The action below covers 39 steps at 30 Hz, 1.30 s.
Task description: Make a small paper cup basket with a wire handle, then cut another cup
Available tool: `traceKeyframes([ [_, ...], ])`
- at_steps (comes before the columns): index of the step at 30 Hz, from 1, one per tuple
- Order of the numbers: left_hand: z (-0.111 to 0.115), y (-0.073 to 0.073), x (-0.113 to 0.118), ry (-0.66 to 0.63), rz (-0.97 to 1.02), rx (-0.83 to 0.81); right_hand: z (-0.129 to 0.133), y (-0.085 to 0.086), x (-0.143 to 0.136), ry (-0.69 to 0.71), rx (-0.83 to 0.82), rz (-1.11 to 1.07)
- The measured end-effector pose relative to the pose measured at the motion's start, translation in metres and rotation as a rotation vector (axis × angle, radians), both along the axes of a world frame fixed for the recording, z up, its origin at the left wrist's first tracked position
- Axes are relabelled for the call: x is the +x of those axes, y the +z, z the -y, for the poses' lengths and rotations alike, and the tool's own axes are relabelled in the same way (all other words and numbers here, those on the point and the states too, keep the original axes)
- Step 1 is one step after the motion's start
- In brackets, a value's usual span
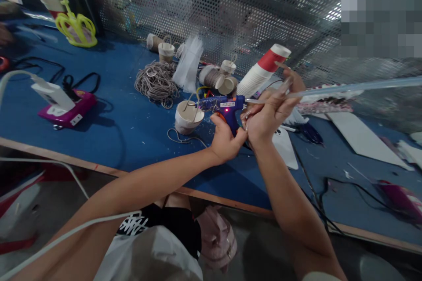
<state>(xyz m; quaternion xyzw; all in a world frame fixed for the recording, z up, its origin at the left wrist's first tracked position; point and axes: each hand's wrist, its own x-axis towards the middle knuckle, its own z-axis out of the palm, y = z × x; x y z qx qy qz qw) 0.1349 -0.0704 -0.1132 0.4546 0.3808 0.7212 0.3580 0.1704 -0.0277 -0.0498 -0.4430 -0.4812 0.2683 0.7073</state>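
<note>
A blue glue gun (231, 107) with a small red light points left, its nozzle by the rim of a white paper cup (187, 118). My left hand (227, 138) is closed round the gun's handle. Behind the gun, my right hand (270, 112) has its fingers pinched on a long translucent glue stick (329, 89), which stretches off to the right. A thin grey cord (186, 140) lies on the table beside the cup.
A grey cord bundle (155, 81), white zip ties (189, 63) and stacked cups (260, 72) lie behind. A purple power strip (70, 107) and yellow crown-shaped object (77, 28) are left. A white phone-like slab (286, 147) sits right on the blue table (132, 140).
</note>
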Motion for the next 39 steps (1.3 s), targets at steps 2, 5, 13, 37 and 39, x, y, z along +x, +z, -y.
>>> traceKeyframes([
  [2, 0.0, 0.0, 0.0, 0.009, -0.003, -0.003, 0.002, 0.002, -0.001, 0.012, -0.001, -0.002],
  [5, 0.0, -0.002, 0.001, 0.0, -0.009, -0.013, 0.003, 0.003, -0.001, 0.026, 0.007, 0.003],
  [13, 0.001, 0.001, -0.001, -0.03, 0.005, -0.057, -0.002, -0.006, 0.0, 0.06, 0.15, 0.018],
  [37, 0.006, -0.001, 0.003, -0.018, 0.005, 0.087, 0.019, 0.005, -0.003, -0.057, 0.302, 0.085],
  [39, 0.007, 0.0, 0.004, -0.041, -0.009, 0.103, 0.02, 0.006, 0.0, -0.056, 0.283, 0.076],
])
